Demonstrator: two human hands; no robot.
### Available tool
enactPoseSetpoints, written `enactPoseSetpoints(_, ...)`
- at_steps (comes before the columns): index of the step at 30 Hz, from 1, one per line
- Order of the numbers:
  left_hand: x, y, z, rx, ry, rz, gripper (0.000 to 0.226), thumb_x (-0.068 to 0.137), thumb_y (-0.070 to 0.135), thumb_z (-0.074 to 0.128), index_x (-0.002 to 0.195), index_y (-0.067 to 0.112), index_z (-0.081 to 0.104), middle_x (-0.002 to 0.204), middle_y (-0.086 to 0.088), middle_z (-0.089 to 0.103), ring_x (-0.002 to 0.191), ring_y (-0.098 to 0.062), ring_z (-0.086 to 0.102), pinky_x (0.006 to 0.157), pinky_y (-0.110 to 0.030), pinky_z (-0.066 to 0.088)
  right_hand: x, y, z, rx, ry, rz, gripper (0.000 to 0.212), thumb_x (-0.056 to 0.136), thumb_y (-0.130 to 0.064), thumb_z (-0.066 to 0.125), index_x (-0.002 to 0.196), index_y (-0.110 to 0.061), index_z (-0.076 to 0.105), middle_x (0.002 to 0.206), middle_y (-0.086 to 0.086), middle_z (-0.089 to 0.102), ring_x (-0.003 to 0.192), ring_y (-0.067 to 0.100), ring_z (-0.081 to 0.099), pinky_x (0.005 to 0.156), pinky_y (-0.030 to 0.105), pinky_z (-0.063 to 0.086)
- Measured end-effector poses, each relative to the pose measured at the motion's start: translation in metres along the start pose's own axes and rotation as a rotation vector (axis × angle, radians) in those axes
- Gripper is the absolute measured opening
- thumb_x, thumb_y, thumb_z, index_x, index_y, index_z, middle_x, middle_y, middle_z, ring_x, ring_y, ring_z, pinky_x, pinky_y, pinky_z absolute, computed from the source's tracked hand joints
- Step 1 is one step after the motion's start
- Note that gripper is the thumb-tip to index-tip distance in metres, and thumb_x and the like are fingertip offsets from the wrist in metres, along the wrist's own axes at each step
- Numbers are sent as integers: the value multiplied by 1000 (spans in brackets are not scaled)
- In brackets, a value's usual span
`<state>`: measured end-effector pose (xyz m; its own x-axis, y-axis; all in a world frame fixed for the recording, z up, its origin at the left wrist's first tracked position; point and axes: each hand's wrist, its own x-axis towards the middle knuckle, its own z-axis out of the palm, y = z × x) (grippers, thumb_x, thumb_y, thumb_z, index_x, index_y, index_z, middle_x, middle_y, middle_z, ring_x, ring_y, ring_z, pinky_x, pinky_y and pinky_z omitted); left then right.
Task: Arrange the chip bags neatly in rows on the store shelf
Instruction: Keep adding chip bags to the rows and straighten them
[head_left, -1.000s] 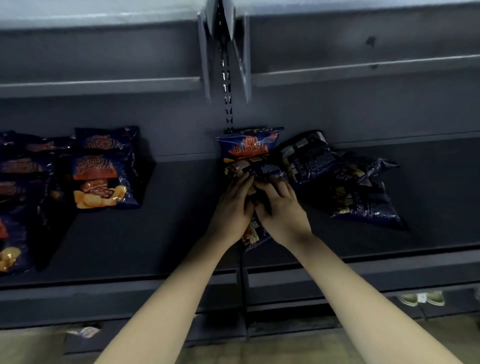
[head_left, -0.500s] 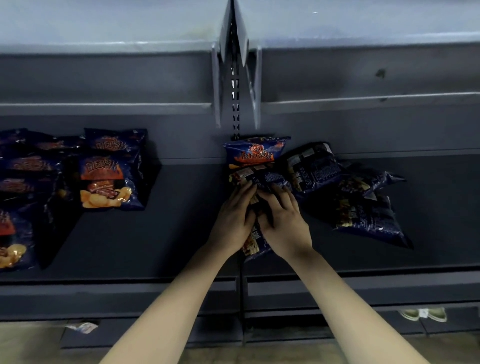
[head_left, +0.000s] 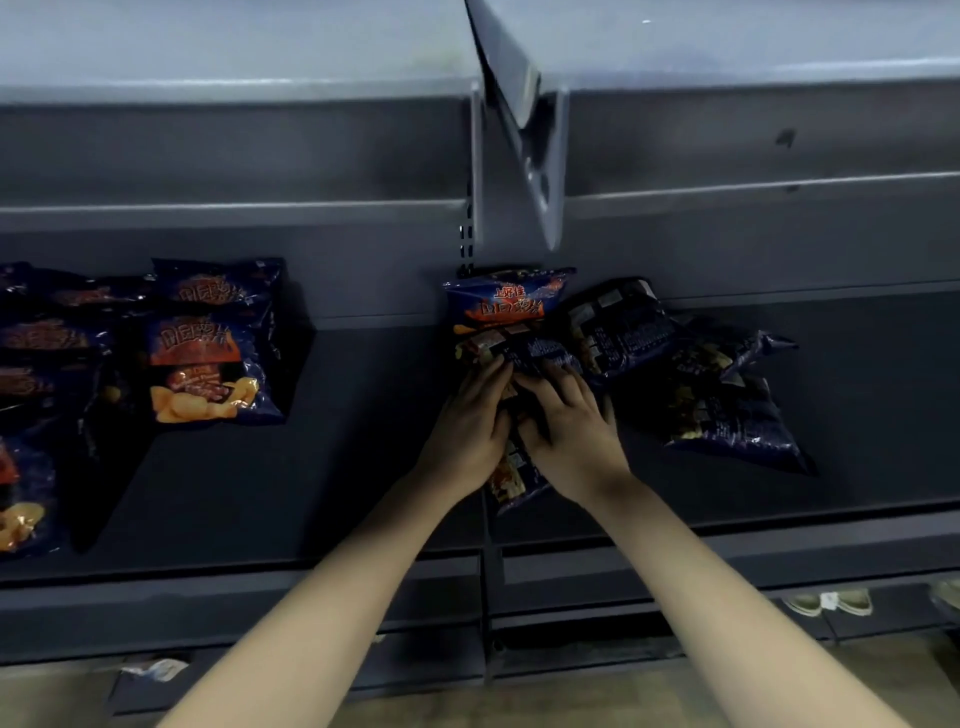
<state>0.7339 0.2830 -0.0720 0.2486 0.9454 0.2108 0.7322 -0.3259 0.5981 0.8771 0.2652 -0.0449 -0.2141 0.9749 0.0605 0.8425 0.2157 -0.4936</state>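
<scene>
Both hands meet on one chip bag at the middle of the dark grey shelf (head_left: 363, 467). From the near edge of the view the two bare forearms reach forward and converge. Palm down, the left hand (head_left: 470, 431) lies with its fingers stretched far along the bag's left side; the right hand (head_left: 571, 431) lies just beside it, palm down too, fingers spread over the right side, thumb tucked toward the left hand. Each hand is flattened and pressed on the held chip bag (head_left: 511, 478) rather than curled round it, and the thumbs' grip underneath is hidden, so I cannot tell how firmly it is pinched.

That bag is dark blue and lies lengthwise, its near end with orange and white print poking out below the wrists, its far end with small label panels showing past the fingertips. Touching its far end, an upright blue bag (head_left: 511, 301) with an orange title band leans against the shelf's back wall. To the right, a bag lying back-side up (head_left: 618, 327) shows pale printed panels, and overlapping it further right lies a crumpled blue bag (head_left: 727, 410), tilted, its corner toward the near right.

Well apart to the left, a front-facing bag (head_left: 208, 369) with an orange band and yellow chips pictured lies flat, another bag (head_left: 218, 288) partly behind it. More bags (head_left: 36, 395) lie in overlapping rows at the left edge, dim and hard to count.
</scene>
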Motion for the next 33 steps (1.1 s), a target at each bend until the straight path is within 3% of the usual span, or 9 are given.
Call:
enactPoseSetpoints(4, 14, 9, -24, -12, 25, 74, 44, 100, 16, 34, 144, 6, 32, 152, -10, 29, 141, -19, 24, 114, -25, 18, 9, -10, -19, -140, 6, -24, 55, 93, -37, 40, 144, -36, 20, 153, -6, 22, 143, 19, 15, 110, 65, -2)
enactPoseSetpoints(8, 21, 28, -61, -37, 244, 185, 33, 99, 16, 39, 125, 4, 55, 124, -13, 61, 112, -25, 58, 93, -22, 40, 13, -30, -43, -158, 158, -50, 70, 88, -33, 52, 147, -29, 16, 154, -1, 22, 144, 21, 12, 112, 62, 1)
enactPoseSetpoints(12, 16, 30, -101, -32, 421, 181, 28, 97, 21, 47, 114, 7, 64, 105, -12, 70, 95, -25, 65, 76, -14, 38, 11, -52, -50, -165, 315, -97, 73, 86, -31, 59, 147, -24, 19, 156, 3, 18, 146, 24, 5, 115, 58, 5)
enactPoseSetpoints(16, -2, 15, -144, -160, 492, 108, 27, 95, 27, 52, 104, 6, 68, 90, -9, 72, 83, -19, 66, 67, -19, 42, 14, -85, -47, -135, 310, -105, 74, 83, -38, 62, 146, -24, 24, 151, 2, 28, 144, 31, 10, 115, 56, 14)
enactPoseSetpoints(19, -18, -6, -181, -256, 466, 30, 26, 95, 30, 53, 96, 8, 68, 82, 0, 68, 76, -8, 62, 66, -17, 44, 22, -118, -35, -4, 249, -115, 71, 80, -42, 65, 141, -24, 34, 138, 3, 47, 132, 31, 36, 108, 51, 30)
enactPoseSetpoints(22, -37, -36, -223, -213, 451, 13, 30, 94, 32, 53, 75, 10, 60, 67, 0, 62, 66, -13, 58, 62, -22, 41, 28, -157, -21, 77, 116, -148, 62, 75, -47, 69, 130, -29, 48, 118, 0, 64, 112, 24, 58, 95, 40, 46)
enactPoseSetpoints(26, -63, -71, -260, 11, 291, 121, 37, 91, 43, 51, 64, 18, 50, 57, 9, 50, 60, -14, 54, 57, -32, 37, 25, -217, 5, 220, -160, -176, 59, 72, -41, 77, 125, -28, 54, 113, -10, 62, 105, 6, 57, 90, 20, 43)
enactPoseSetpoints(30, -85, -97, -275, 211, 195, 205, 40, 91, 48, 51, 84, 12, 66, 64, 3, 56, 59, -16, 56, 52, -29, 36, 17, -261, 55, 407, -255, -187, 43, 74, -32, 78, 111, -33, 55, 105, -18, 63, 98, -2, 58, 82, 10, 43)
enactPoseSetpoints(33, -98, -116, -280, 301, 181, 193, 38, 89, 51, 50, 99, 18, 67, 57, 7, 51, 44, -7, 43, 44, -25, 29, 16, -272, 94, 536, -183, -107, 42, 73, -25, 79, 107, -34, 55, 106, -11, 66, 100, 3, 61, 88, 21, 48)
